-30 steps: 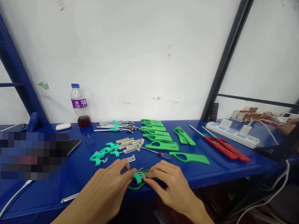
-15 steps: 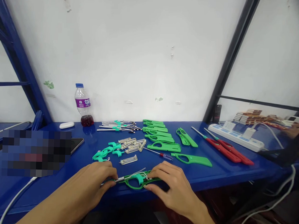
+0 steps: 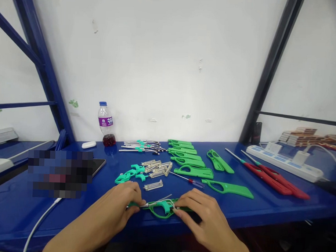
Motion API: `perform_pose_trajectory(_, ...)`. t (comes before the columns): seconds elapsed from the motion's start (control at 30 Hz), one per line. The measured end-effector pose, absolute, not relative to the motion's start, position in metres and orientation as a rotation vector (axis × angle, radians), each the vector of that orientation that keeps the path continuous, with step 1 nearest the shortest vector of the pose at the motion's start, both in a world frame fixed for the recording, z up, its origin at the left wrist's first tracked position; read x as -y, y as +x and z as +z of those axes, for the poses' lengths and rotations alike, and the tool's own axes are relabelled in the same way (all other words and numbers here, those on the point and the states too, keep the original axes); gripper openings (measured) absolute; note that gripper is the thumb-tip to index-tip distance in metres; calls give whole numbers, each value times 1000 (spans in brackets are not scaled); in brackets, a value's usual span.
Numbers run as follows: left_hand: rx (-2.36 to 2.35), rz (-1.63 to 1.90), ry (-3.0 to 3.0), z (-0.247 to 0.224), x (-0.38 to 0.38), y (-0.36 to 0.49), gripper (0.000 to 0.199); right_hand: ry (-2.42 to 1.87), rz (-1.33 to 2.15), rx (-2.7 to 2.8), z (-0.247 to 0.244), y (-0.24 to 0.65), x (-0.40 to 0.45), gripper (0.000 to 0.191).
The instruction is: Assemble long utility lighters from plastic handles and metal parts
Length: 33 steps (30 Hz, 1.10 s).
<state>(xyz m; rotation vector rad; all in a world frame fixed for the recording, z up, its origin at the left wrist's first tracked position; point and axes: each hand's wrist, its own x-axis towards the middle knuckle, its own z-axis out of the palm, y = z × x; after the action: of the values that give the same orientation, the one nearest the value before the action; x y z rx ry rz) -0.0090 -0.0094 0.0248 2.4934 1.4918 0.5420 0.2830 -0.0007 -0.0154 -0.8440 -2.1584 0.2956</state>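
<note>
At the table's front edge lies a green lighter handle half (image 3: 155, 213) with a teal trigger (image 3: 165, 206) set in it and a thin white wire (image 3: 161, 200) looping over the top. My left hand (image 3: 126, 201) is closed round the metal lighter tube (image 3: 145, 205) at the handle's left end. From the right, my right hand (image 3: 199, 213) pinches at the handle beside the trigger, by the wire's end; its fingertips partly hide what they grip. Behind my hands are loose teal triggers (image 3: 127, 174), clear fuel tanks (image 3: 154, 185) and a screwdriver (image 3: 195, 183).
Green handle halves (image 3: 229, 187) and a bundle of metal tubes (image 3: 141, 145) lie farther back. Two red lighters (image 3: 268, 177) and a white power strip (image 3: 285, 163) are on the right. A bottle (image 3: 106, 125), a white case (image 3: 88, 144) and a phone (image 3: 99, 166) are left.
The whole view has shifted, so everything appears farther right and slightly lower. Both hands keep hold of the lighter; my left hand's fingers sit closer to the handle.
</note>
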Motion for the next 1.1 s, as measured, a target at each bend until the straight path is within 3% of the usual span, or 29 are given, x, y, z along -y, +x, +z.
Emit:
perform_pose_trajectory(0.6,-1524,512,2382,18,-1,-15,10,-845,298,2170,-16,282,0,12)
perform_pose_trajectory(1.1,-1511,447,2228,45,13,-10,16,-851,298,2159,-18,281,-2,10)
